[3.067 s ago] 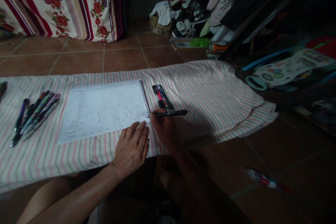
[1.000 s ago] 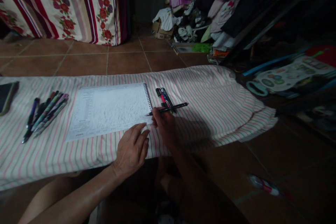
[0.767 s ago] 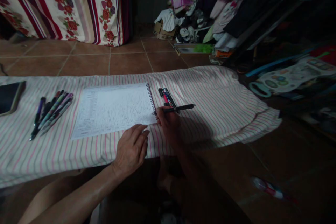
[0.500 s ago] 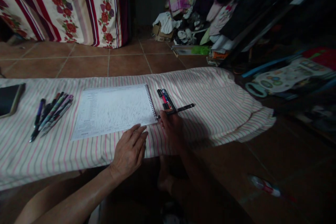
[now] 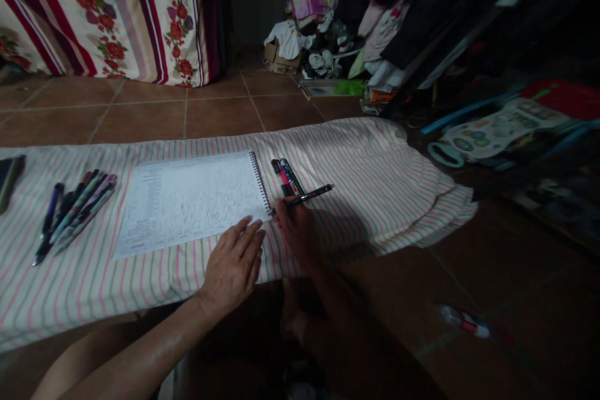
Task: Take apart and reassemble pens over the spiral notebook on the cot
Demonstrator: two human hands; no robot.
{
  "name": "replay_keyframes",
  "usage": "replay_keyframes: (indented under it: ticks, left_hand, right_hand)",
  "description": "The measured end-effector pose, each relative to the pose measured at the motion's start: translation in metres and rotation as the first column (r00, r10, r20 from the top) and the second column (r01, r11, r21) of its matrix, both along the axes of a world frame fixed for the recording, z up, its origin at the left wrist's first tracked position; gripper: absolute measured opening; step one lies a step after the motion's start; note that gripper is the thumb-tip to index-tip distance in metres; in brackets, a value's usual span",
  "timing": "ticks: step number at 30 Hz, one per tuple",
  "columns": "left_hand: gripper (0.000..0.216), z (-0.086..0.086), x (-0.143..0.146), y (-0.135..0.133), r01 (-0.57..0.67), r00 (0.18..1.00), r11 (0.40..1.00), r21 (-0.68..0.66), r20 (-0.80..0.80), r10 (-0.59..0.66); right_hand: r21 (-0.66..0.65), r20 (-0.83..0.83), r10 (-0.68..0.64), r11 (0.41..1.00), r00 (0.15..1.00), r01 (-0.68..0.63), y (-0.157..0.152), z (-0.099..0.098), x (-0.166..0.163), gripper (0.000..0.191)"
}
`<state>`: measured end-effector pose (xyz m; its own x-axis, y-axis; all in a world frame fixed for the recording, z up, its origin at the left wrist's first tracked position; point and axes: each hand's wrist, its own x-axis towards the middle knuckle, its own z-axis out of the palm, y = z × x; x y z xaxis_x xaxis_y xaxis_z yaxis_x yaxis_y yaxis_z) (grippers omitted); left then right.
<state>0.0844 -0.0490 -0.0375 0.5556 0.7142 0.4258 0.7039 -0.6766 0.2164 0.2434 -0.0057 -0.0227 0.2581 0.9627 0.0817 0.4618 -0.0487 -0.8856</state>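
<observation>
A spiral-bound notebook point(image 5: 187, 200) lies open on a striped cloth point(image 5: 375, 175), its page covered in small scribbled marks. My right hand point(image 5: 293, 228) is closed on a black pen point(image 5: 312, 194), whose tip sits at the page's lower right corner by the spiral. My left hand point(image 5: 232, 265) rests flat with fingers stretched out, fingertips touching the notebook's bottom edge. A few pens point(image 5: 285, 176) lie just right of the spiral binding.
Several more pens point(image 5: 70, 209) lie in a row left of the notebook, and a dark phone point(image 5: 9, 175) sits at the far left. A floral cloth point(image 5: 103, 6) hangs behind. A pile of clothes point(image 5: 347, 19) and toys point(image 5: 492, 131) fill the right. A small tube point(image 5: 462, 320) lies on the tiled floor.
The pen tip has made small strokes around the page's lower right corner. My left hand has stayed at the bottom edge. The view has shifted slightly.
</observation>
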Motion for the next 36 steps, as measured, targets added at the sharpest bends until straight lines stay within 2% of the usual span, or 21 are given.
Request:
replay_keyframes:
  ticks: [6,11,18,27,36]
  left_hand:
    - [0.036,-0.0008,0.0023,0.0002,-0.011,1.0,1.0,-0.009,-0.013,0.011]
    - [0.036,0.0002,0.0033,0.001,-0.013,1.0,1.0,0.004,-0.017,0.013]
    - [0.034,0.001,0.0029,0.0008,-0.012,1.0,1.0,0.003,-0.024,0.012]
    - [0.034,0.0015,0.0033,0.0017,-0.009,0.999,1.0,0.001,-0.037,0.009]
    - [0.034,0.0002,0.0026,0.0015,-0.011,0.999,1.0,-0.009,-0.039,0.011]
  right_hand:
    - [0.004,-0.01,0.036,0.999,0.999,-0.036,-0.0036,-0.0036,0.0022,0.038]
    - [0.011,0.066,0.052,0.999,0.996,-0.053,-0.0048,-0.0018,0.0011,0.035]
    - [0.043,0.078,0.034,0.998,0.996,-0.038,-0.0058,-0.0001,0.0015,0.034]
    - [0.087,0.176,0.02,0.996,0.984,-0.036,-0.0046,-0.0063,0.001,0.03]
    - [0.067,0.199,-0.003,0.998,0.98,-0.01,-0.0033,-0.0047,0.0014,0.03]
